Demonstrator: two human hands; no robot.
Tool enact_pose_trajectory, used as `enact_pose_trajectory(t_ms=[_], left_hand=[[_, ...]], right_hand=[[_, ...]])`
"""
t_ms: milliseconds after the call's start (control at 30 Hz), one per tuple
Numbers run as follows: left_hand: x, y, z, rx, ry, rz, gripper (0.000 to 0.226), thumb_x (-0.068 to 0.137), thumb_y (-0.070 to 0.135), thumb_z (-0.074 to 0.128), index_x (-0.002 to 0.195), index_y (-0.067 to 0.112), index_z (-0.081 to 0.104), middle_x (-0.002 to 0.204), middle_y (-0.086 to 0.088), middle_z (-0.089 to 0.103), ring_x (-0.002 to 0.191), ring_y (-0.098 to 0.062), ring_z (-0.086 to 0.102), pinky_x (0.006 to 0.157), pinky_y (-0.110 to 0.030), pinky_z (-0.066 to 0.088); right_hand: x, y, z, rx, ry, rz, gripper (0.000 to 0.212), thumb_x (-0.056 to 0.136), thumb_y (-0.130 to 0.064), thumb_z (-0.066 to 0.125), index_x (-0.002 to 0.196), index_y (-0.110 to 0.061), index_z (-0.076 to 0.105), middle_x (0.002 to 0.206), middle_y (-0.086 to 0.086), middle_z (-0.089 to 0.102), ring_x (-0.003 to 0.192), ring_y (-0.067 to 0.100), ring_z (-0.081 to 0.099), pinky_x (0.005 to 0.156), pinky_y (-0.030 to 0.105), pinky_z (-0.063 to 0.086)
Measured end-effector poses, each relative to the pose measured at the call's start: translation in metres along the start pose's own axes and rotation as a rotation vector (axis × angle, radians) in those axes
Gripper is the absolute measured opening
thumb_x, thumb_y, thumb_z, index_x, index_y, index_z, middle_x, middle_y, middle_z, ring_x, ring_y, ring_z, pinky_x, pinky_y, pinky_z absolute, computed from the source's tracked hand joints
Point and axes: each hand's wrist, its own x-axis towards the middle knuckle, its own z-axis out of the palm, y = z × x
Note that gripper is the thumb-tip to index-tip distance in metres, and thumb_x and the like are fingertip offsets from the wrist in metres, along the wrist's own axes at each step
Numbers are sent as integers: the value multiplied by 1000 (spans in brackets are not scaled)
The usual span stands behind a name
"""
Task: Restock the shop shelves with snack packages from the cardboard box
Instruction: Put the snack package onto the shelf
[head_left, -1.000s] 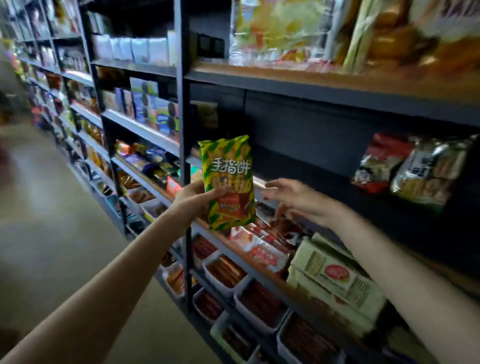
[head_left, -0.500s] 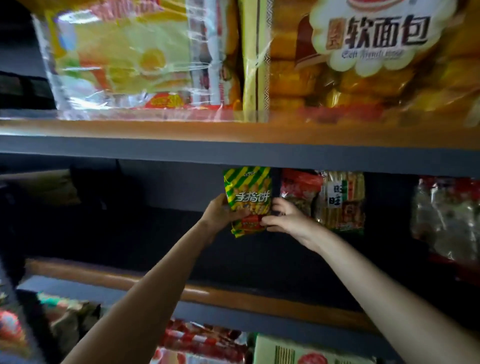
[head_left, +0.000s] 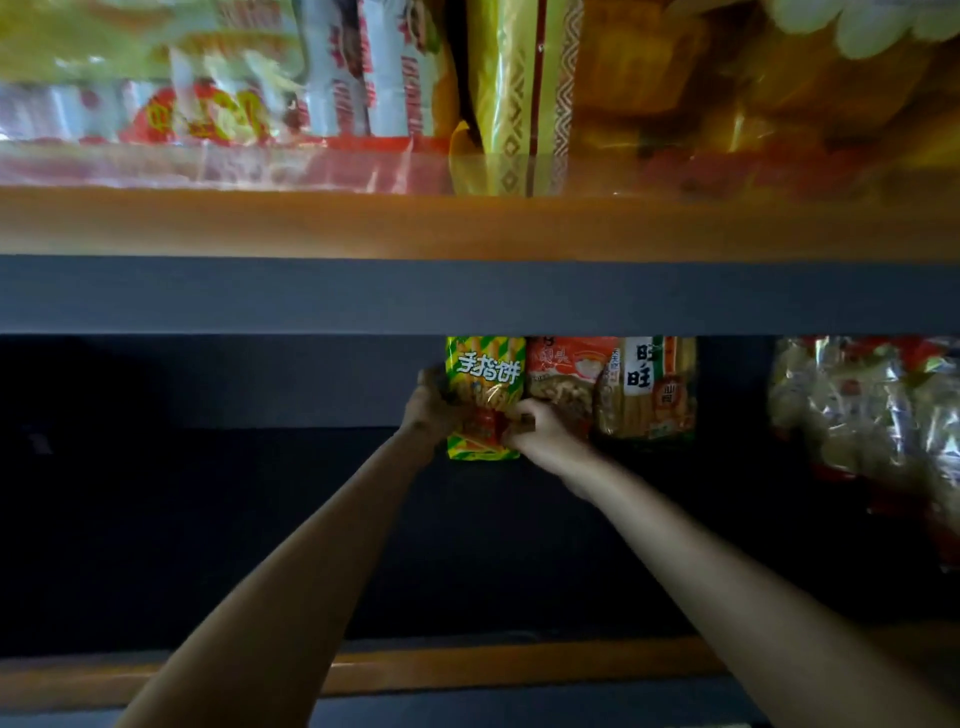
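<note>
The yellow-and-green snack packet (head_left: 484, 397) sits upright between my two hands, deep in the dark bay under the upper shelf (head_left: 467, 291), its top edge hidden behind that shelf's grey front lip. I judge it a light thing: a thin, glossy film pouch, puffed with air, with what look like brittle biscuit sticks inside. It will crinkle and give under pressure, the film is likely slick, and a hard squeeze across the middle could snap the contents. The flat side seams and the lower edge seem the best places to take hold, since they are stiffer than the belly.

My left hand (head_left: 431, 402) holds the packet's left edge, fingers curled round behind it. My right hand (head_left: 535, 426) pinches the lower right part, near the red patch on the front. Both grips look narrow and closed on the pouch, not spread.

Just beside it on the right hangs or stands a red snack packet (head_left: 563, 376), touching or nearly touching mine; I cannot tell which. Next along is a clear packet of rice crackers (head_left: 647, 387), and well apart, further right, a cluster of cellophane bags (head_left: 862, 415). Whether these hang from pegs or lean on the back panel I cannot tell, so I should guide the pouch gently. Above, large bags of bread and cakes (head_left: 519, 88) crowd the upper shelf. Below my forearms runs the wooden edge of the lower shelf (head_left: 467, 670).
</note>
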Motion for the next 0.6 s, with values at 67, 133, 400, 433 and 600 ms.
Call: enact_pose_trajectory(t_ms=[67,133,400,433,600], left_hand=[[-1,0,-2,-42,26,-36,76,74,6,75,136,9,31,126,-13,54,115,-29,53,98,-44,46],[-6,-2,-6,-71,56,-78,75,75,8,75,136,6,31,127,-14,51,116,-29,52,100,-43,44],[-65,13,-12,-20,341,-114,43,87,7,57,126,0,41,128,-18,52,116,-32,51,86,-32,43],[-79,18,-10,-18,371,-107,41,87,7,56,125,0,42,127,-16,53,115,-31,52,82,-29,42],[-162,29,8,35,640,5,32,85,6,54,116,1,49,119,-17,57,111,-32,53,83,-28,38]], right_hand=[[0,2,-3,-28,26,-12,35,89,-12,57,124,-15,50,124,4,48,110,15,45,90,24,36],[-1,4,-9,-8,50,-11,23,88,-10,57,110,-16,56,120,5,52,109,19,51,97,31,43],[-37,1,-39,155,-29,-70,17,91,-2,50,105,-5,60,110,13,58,98,23,60,82,31,53],[-45,0,-42,171,-56,-85,16,92,-1,49,103,-5,60,106,13,59,92,22,61,77,29,54],[-101,0,-46,224,-216,-196,14,93,1,46,98,-3,58,96,11,59,67,15,61,59,20,51]])
